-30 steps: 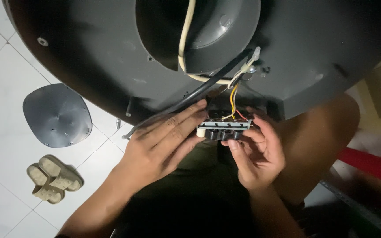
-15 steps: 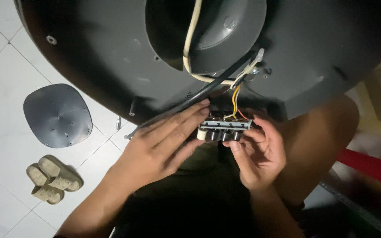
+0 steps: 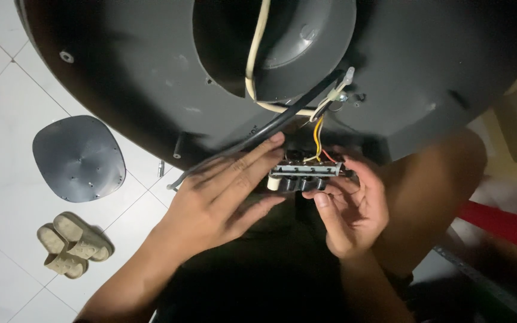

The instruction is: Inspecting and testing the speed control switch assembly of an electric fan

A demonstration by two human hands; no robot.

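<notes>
left hand point(image 3: 222, 197): bare, no glove, no ring, forearm unsleeved. right hand point(image 3: 351, 212): bare, no glove, dark band at the wrist. legs: dark shorts, knee uncovered.

Left hand point(image 3: 222, 194) comes in from 7 o'clock, forearm running up from the bottom-left. Palm down, fingers point(image 3: 252, 158) straight and close together, pointing to 2 o'clock, tips level with the right hand's thumb. Right hand point(image 3: 351, 209) enters from 6 o'clock, forearm near vertical. Palm turned toward the left, fingers curled inward, thumb point(image 3: 321, 200) pointing to 10 o'clock. The two hands sit just beside each other, fingertips nearly meeting. Bare knee at 3 o'clock.
</notes>
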